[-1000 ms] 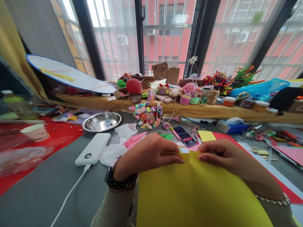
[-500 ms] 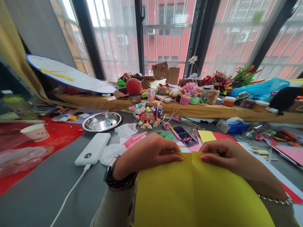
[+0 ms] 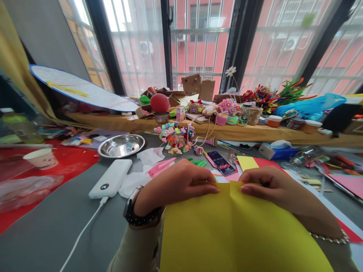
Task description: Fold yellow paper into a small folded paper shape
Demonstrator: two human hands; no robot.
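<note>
Both hands hold up a large sheet of yellow paper point(image 3: 221, 230) in front of me. My left hand point(image 3: 181, 183) pinches its top edge left of the middle, thumb on the near side. Right of the middle, my right hand point(image 3: 266, 185) pinches the same edge in the same way. Between the two hands there is a small step in the top edge, and a faint crease runs down from it. Just beyond the hands lies a phone point(image 3: 221, 163) with a lit screen. The lower part of the paper runs out of view.
A white power bank point(image 3: 112, 177) with a cable lies to the left, near a steel dish point(image 3: 121, 146) and a paper cup point(image 3: 42, 158). Behind the hands stands a bunch of small craft flowers point(image 3: 174, 138). Coloured paper sheets point(image 3: 269, 163) and a tissue box point(image 3: 276, 150) lie right.
The lower right part of the yellow paper has bulged slightly outward to the right. Both hands keep their grip in nearly the same place.
</note>
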